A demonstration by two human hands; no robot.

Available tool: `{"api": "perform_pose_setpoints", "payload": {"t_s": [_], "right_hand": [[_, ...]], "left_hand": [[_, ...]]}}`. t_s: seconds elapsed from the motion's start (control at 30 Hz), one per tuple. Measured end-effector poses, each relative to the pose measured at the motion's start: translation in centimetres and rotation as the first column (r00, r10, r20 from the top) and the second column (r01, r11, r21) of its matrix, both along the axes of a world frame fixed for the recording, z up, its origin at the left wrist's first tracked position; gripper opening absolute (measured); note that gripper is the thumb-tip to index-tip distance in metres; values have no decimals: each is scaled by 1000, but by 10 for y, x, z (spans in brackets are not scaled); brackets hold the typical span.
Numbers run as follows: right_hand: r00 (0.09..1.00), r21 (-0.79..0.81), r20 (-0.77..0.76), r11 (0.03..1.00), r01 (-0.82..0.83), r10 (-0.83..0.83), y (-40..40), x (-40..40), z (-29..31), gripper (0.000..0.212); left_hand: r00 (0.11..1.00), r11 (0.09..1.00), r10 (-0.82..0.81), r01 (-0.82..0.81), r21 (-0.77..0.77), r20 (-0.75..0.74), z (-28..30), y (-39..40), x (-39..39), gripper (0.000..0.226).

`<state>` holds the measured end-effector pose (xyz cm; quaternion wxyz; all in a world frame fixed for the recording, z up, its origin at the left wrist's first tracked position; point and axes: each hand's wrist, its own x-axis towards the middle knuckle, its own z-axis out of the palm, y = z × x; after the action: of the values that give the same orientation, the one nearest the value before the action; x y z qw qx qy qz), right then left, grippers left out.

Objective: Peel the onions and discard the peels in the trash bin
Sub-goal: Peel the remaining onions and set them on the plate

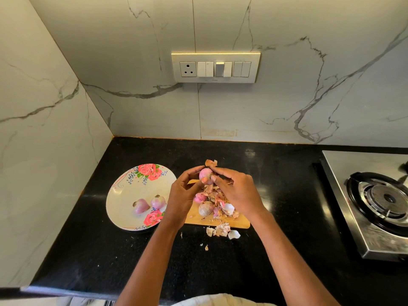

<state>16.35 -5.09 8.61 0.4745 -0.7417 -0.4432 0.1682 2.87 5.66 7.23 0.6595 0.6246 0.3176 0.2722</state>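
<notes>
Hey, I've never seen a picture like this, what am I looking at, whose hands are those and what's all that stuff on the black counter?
There is no machine here. The single picture comes from a wide-angle camera worn on a person's head, looking forward and down, so the two arms are the wearer's own. The left hand and the right hand together hold a small onion above a wooden board; the right fingers pull at its skin. On the board lie loose peels and another onion. The flowered plate to the left holds two peeled onions. A gas stove stands at the right. No trash bin is in view.
</notes>
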Motion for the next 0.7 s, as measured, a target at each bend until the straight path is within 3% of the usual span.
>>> {"api": "perform_pose_setpoints", "payload": {"t_s": [0.3,0.57,0.7], "right_hand": [[979,124,179,989,79,-101,2,-10,-5,27],[980,144,128,981,132,-151,4,-14,-11,24],[995,129,25,987,98,-102,4,-14,-6,31]], "left_hand": [[999,997,-14,17,-74,39,3,0,-2,35],[997,988,-2,13,-152,75,4,-3,-4,45],[996,987,17,-2,-159,92,8,-1,-3,45]]}}
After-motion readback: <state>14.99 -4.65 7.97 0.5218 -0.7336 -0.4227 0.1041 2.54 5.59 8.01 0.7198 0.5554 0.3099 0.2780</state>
